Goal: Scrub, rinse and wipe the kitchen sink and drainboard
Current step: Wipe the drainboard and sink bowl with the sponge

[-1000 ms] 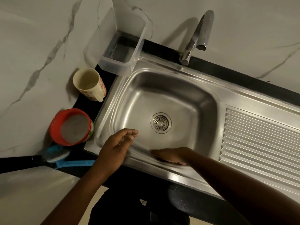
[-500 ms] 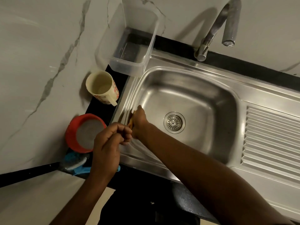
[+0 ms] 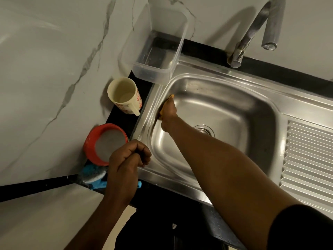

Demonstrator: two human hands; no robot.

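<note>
Head view: the right hand (image 3: pixel 168 114) lies with fingers straight, pressing an orange pad (image 3: pixel 171 96) to the left wall of the sink (image 3: pixel 234 112); the left hand (image 3: pixel 128 159) hovers curled, nothing seen in it; a stroke overshooting the rim would likely knock the mug (image 3: pixel 124 95) just beside it; on the curved steel the pad may slip free.

This is a home kitchen. A stainless steel sink (image 3: pixel 225 109) is set into a black worktop (image 3: pixel 288 73), with a ribbed drainboard (image 3: pixel 310 156) to its right and a curved metal tap (image 3: pixel 252 29) behind it. Left of the sink stand a patterned mug (image 3: pixel 124 94), a clear plastic container (image 3: pixel 151 74), a red tub (image 3: pixel 90 147) and a blue scrubbing brush (image 3: pixel 91 175), against a marble-look wall (image 3: pixel 45 69).
</note>
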